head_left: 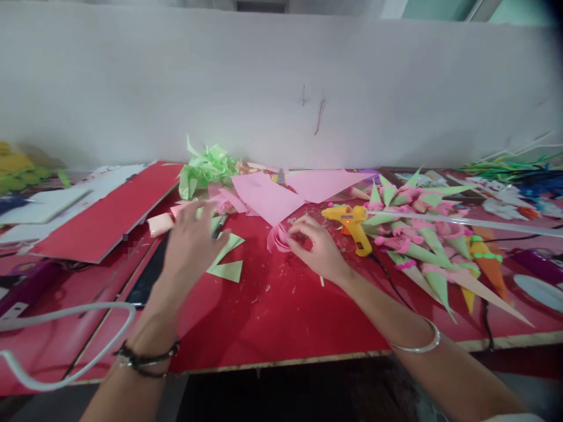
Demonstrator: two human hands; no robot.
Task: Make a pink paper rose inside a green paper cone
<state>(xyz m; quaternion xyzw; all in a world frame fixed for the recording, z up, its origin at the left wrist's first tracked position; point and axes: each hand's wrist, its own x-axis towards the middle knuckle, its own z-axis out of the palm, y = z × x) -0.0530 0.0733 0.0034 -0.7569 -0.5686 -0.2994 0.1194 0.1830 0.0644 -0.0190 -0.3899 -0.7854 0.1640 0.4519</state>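
My left hand (191,240) is raised on the left, slightly blurred, its fingers loosely apart and nothing visible in it. Below and beside it lie cut pieces of light green paper (229,272) and a dark flat tablet-like slab (149,275). In the middle of the table, the bent thumb and fingers of my right hand (320,249) pinch the edge of a coiled pink paper strip (278,239). Large pink paper sheets (268,196) lie just behind the coil. A yellow glue gun (352,223) rests right of my right hand, with a clear glue stick (461,221) extending from its back.
Several green and pink paper cones (422,240) are heaped on the right. Crumpled green paper (209,170) sits at the back, near a red board (109,214). A white cable (101,306) loops at front left. Behind the red table (281,328) stands a pale wall (176,88).
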